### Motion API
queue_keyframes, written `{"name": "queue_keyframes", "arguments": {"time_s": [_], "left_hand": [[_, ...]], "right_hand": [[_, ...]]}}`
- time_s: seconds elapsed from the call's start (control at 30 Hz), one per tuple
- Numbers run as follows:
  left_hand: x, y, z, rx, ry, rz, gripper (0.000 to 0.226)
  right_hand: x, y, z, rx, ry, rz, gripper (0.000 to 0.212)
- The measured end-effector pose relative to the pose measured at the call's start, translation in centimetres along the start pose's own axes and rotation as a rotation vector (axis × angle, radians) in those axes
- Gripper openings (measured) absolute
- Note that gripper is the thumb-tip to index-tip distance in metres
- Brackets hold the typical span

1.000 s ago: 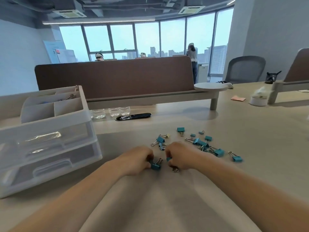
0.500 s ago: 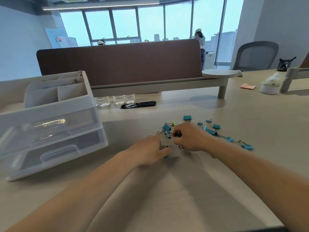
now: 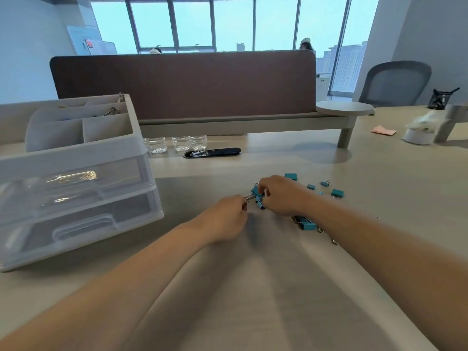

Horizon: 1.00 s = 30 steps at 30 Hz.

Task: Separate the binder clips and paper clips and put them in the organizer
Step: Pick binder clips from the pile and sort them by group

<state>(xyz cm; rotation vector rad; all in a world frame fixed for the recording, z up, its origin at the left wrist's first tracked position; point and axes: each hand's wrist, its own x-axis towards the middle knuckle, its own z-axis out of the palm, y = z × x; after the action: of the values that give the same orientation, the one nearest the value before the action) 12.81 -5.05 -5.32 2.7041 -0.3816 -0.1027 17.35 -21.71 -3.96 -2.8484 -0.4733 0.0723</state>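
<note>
Two drawers front the white organizer (image 3: 76, 178) at the desk's (image 3: 379, 173) left. Beside it, the left hand (image 3: 225, 219) pinches a silver clip handle; the right hand (image 3: 281, 196) grips teal binder clips (image 3: 258, 196), others scattered rightward.

Organizer (image 3: 76, 173) left of binder clips (image 3: 314, 188)
</note>
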Motion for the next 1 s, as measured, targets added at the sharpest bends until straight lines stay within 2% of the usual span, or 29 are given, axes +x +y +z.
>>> {"name": "queue_keyframes", "arguments": {"time_s": [0.07,0.17,0.33,0.6,0.7,0.8,1.0], "left_hand": [[0.4,-0.2,0.0,-0.034,-0.002,-0.011,0.021],[0.9,-0.4,0.1,-0.062,-0.009,-0.018,0.023],[1.4,-0.7,0.2,-0.090,0.005,-0.018,0.020],[3.8,-1.0,-0.6,-0.026,0.059,-0.029,0.022],[5.4,-0.7,-1.2,-0.014,0.084,-0.026,0.025],[7.1,-0.5,-1.3,0.009,0.102,-0.029,0.018],[9.1,0.2,-0.3,0.082,0.091,-0.019,0.036]], "right_hand": [[0.4,0.2,0.1,-0.062,-0.027,-0.017,0.040],[0.7,0.2,0.2,-0.112,-0.069,-0.062,0.047],[1.1,0.6,0.2,-0.150,-0.070,-0.101,0.037],[0.8,1.4,-0.3,-0.135,-0.088,-0.104,0.043],[0.8,2.0,-0.7,-0.139,-0.055,-0.111,0.036],[1.1,2.3,-0.7,-0.157,-0.025,-0.091,0.033],[1.7,2.1,-0.3,-0.129,-0.052,-0.046,0.027]]}}
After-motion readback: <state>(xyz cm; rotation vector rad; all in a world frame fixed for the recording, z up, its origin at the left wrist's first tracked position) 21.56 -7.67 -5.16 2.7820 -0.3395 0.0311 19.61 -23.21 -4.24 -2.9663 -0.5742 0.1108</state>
